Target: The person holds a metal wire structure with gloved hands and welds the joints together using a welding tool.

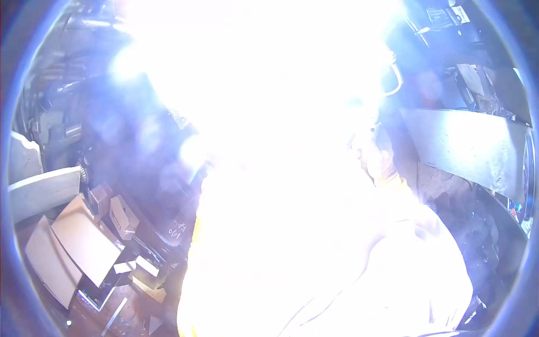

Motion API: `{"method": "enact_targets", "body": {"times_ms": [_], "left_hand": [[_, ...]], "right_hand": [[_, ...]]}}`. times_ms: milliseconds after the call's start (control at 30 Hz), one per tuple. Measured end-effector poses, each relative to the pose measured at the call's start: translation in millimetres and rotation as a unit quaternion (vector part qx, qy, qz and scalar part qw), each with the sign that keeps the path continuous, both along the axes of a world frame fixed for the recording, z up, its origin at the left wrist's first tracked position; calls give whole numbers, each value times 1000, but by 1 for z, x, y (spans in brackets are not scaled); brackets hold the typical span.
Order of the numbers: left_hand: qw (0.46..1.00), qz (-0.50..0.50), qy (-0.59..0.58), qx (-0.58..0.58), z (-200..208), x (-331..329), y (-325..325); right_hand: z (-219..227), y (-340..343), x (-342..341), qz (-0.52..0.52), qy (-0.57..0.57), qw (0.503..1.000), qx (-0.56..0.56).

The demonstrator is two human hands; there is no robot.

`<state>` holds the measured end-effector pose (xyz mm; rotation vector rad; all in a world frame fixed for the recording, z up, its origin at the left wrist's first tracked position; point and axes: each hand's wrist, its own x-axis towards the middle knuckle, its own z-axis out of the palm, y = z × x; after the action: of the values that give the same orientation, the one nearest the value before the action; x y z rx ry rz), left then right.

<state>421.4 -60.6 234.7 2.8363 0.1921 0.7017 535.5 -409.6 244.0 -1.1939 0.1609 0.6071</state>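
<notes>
White at centre, all glare (281, 157).
See right hand (381, 158) at its right edge, left of pale plate (466, 147), long side-to-side; can't find left hand, can't tell either grip.

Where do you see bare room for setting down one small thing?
The broad pale panel, between the glare and the picture's right rim, shows a mostly bare face; whether it lies flat, I cannot tell. Crowded: lower left, where pale plates and small pieces lie close together. Glare hides the middle.

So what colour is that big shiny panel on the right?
The big panel is silvery grey, with white glare; the head view shows it.
</notes>
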Motion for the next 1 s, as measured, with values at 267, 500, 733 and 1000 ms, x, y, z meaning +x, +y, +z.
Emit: {"method": "enact_targets", "body": {"times_ms": [267,500,733,1000], "left_hand": [[997,38,64,-31,-4,-8,-3],[1000,-18,9,5,1,1,0],[1000,-11,-21,-18,-12,-2,2],[998,-27,-32,46,-9,1,8]], "right_hand": [[15,-9,5,56,-19,996,-66],[15,-7,7,77,-4,996,-50],[15,-8,6,81,12,995,-59],[14,-10,6,86,17,994,-67]]}}
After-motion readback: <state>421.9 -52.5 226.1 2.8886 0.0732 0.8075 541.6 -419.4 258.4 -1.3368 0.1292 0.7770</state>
